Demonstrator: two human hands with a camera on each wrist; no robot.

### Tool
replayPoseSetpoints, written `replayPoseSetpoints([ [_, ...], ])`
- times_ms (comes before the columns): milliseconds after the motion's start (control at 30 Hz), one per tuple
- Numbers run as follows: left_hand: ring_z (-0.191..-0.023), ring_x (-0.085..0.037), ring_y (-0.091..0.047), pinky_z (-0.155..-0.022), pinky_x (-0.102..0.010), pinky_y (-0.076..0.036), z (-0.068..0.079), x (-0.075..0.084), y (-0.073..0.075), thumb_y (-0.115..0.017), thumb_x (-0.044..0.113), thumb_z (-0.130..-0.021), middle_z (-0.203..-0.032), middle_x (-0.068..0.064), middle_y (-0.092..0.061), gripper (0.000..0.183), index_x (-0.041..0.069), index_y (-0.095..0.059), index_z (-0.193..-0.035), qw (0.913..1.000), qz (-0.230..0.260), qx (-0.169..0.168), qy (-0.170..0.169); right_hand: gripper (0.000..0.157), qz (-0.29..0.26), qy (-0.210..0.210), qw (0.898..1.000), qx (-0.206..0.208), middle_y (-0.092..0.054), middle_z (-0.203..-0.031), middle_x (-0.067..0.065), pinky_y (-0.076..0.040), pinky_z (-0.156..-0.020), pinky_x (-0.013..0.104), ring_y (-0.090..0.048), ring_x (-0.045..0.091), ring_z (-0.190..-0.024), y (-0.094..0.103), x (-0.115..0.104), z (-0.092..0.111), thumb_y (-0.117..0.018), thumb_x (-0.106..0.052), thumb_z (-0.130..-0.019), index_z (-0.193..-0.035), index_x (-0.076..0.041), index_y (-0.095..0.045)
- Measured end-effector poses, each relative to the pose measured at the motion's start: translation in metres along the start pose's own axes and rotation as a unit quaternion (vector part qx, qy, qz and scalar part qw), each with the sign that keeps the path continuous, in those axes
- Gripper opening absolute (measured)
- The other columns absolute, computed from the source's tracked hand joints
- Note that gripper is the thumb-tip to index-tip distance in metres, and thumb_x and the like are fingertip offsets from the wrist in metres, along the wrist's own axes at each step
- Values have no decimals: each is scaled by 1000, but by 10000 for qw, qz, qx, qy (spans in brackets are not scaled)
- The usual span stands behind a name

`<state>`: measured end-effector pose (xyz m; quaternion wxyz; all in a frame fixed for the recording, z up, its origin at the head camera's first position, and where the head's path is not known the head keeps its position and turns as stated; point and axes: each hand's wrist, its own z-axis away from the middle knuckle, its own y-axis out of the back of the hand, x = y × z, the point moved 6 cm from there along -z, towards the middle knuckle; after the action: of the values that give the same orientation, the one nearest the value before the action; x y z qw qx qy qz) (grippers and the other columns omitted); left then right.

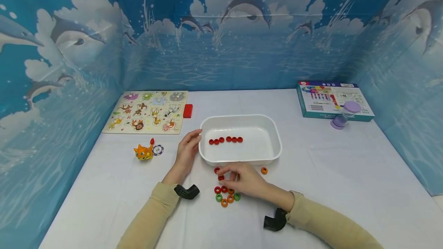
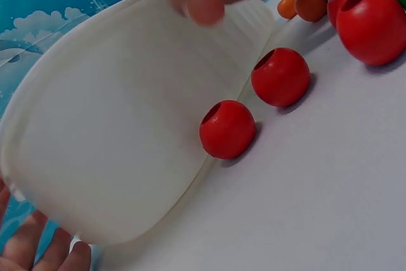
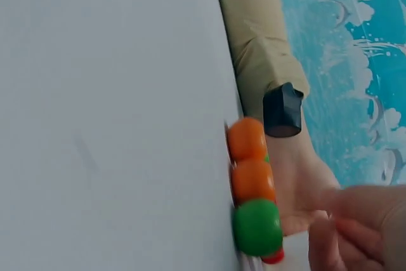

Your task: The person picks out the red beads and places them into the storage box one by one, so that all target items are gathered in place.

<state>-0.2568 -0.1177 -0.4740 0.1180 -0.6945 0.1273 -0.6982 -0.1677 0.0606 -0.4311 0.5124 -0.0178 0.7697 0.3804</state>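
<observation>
My left hand [image 1: 188, 150] rests at the left end of a white plastic tray [image 1: 259, 141], its fingertips right at the rim. Inside the tray several red beads [image 1: 234, 139] lie in a line. In front of the tray my right hand [image 1: 247, 180] hovers over two loose red beads [image 1: 220, 178], thumb and index finger apart, with nothing seen between them. The left wrist view shows a red bead [image 2: 227, 130] close to the tray's wall. Just nearer lies a cluster of red, orange, brown and green beads, including a green bead [image 3: 257, 228].
A lone orange bead [image 1: 264, 170] lies right of the right hand. Left are a cat figure [image 1: 143, 152], a poker chip [image 1: 158, 150], an animal puzzle board [image 1: 145, 116] and a red block [image 1: 188, 111]. Back right, a box [image 1: 318, 107] stands behind a purple-capped hourglass [image 1: 340, 121].
</observation>
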Motion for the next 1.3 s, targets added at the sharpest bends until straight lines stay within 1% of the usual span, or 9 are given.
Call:
replayPoseSetpoints([
  [167,-112,-20,-47,-94,-30,-40,0,1,-1,-57,18,-86,-122,-4,-49,33,6,-55,-117,10000,-52,-16,-1,23,573,-239,9976,304,-58,-74,-17,-41,-46,18,-48,2,-51,-3,7,-1,-69,-27,-77,-99,-19,-67],
  [400,-112,-20,-47,-94,-30,-40,0,1,-2,-57,18,-86,-122,-4,-48,33,7,-54,-117,9999,-108,-43,28,22,1052,-421,9927,412,-50,-59,-17,-38,-44,18,-44,0,-49,-6,15,0,-70,-28,-76,-96,-22,-68],
  [700,-112,-20,-47,-94,-30,-40,0,0,-3,-58,18,-86,-122,-5,-48,34,6,-54,-117,10000,-74,-52,33,18,1191,-210,9916,451,-54,-69,-20,-40,-48,16,-46,-2,-55,-4,8,1,-72,-26,-74,-91,-22,-68],
  [767,-112,-21,-47,-94,-30,-40,0,0,-2,-57,18,-86,-123,-5,-48,33,6,-54,-117,10000,-58,-47,38,18,1191,-72,9924,315,-55,-72,-21,-41,-50,15,-47,-2,-58,-2,1,2,-72,-28,-74,-91,-25,-67],
  [867,-112,-22,-47,-93,-30,-40,0,0,-1,-58,18,-86,-123,-6,-48,33,6,-54,-117,10000,-38,-30,47,17,1079,314,9936,-98,-56,-77,-20,-40,-51,15,-50,0,-63,6,-16,0,-70,-29,-76,-92,-27,-65],
  [1000,-113,-22,-47,-92,-29,-41,0,-1,0,-58,19,-86,-123,-7,-47,32,8,-55,-116,10000,1,-10,50,17,972,776,9873,-988,-59,-86,-18,-42,-52,16,-52,2,-72,23,-37,-11,-68,-31,-78,-94,-28,-64],
  [1100,-112,-22,-47,-91,-27,-42,0,-2,1,-58,19,-86,-124,-7,-47,32,8,-56,-115,10000,-20,-3,33,18,813,906,9802,-1561,-59,-89,-17,-47,-57,21,-54,2,-77,38,-47,-23,-68,-31,-78,-96,-27,-64],
  [1167,-112,-21,-47,-91,-27,-42,0,-1,1,-58,20,-86,-124,-6,-47,32,8,-56,-116,10000,-48,-8,14,19,581,951,9785,-1738,-60,-90,-15,-49,-61,25,-56,5,-79,48,-51,-34,-69,-28,-78,-97,-24,-64],
  [1300,-111,-20,-47,-91,-27,-42,1,-1,0,-58,18,-86,-123,-6,-48,33,6,-55,-116,10000,-39,-16,-27,21,55,1037,9792,-1744,-62,-92,-10,-50,-66,29,-57,10,-79,65,-50,-60,-70,-19,-77,-97,-19,-65],
])
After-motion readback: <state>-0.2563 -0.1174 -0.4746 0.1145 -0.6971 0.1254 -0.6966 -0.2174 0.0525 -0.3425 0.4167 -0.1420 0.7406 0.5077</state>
